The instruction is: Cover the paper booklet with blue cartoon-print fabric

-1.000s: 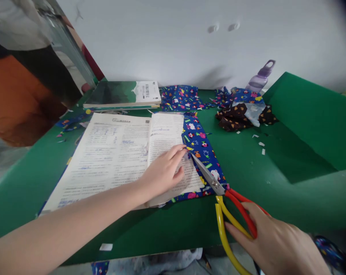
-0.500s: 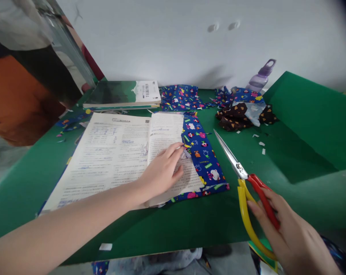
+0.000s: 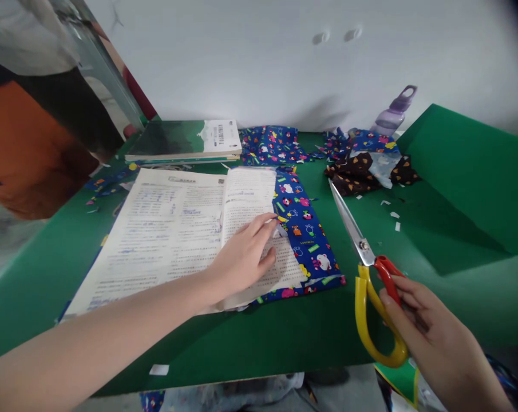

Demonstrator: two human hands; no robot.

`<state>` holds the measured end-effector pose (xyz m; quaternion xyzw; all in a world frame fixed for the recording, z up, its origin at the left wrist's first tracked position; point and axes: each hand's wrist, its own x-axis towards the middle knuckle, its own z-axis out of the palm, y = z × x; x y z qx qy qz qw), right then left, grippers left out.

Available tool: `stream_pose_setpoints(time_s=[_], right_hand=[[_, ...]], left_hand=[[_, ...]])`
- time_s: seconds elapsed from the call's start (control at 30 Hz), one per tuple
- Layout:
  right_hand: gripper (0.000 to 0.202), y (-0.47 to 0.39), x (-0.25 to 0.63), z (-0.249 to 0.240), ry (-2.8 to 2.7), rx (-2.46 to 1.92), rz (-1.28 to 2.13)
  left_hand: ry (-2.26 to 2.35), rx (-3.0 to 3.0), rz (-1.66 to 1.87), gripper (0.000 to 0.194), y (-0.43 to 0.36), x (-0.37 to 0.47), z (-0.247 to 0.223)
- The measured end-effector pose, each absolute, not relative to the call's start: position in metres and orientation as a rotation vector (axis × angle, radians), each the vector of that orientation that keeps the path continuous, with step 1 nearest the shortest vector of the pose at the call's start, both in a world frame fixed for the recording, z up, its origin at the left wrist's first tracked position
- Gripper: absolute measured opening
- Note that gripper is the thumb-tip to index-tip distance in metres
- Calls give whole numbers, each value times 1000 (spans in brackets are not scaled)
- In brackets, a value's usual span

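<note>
An open book (image 3: 177, 229) lies on the green table, its printed pages facing up. Blue patterned cover paper (image 3: 305, 229) is folded in over the right page's outer side, with a ragged inner edge. My left hand (image 3: 248, 252) rests on the right page, thumb apart from the fingers, fingertips touching the paper's inner edge. A small pale whitish piece (image 3: 280, 230) shows beside these fingertips; its kind is unclear. My right hand (image 3: 430, 326) grips the red handle of a pair of scissors (image 3: 364, 246). The yellow handle hangs free, and the closed blades point away from me.
Stacked books (image 3: 181, 140) stand at the back left. Blue patterned scraps (image 3: 271, 144) and a brown patterned scrap (image 3: 353, 174) lie along the back. A purple bottle (image 3: 390, 117) and a raised green panel (image 3: 473, 177) are at right. A person (image 3: 31, 114) stands at left.
The scissors have turned slightly, with tips shifted right and up and the yellow handle swung left. My right hand has shifted its hold on the red handle. My left hand stays put.
</note>
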<state>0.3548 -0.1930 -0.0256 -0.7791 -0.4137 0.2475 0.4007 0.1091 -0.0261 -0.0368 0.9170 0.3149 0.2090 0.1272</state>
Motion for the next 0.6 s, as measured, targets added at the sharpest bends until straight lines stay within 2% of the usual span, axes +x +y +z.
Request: stream_pose_setpoints(time_s=[0.33,0.6], right_hand=[[39,-190,342,-18,-1123,-1933,658],[50,-190,357,-30,-1099,-1956,748]], left_hand=[[908,2647,634,45,-25,110,-37],[915,2636,605,44,-25,109,-37]])
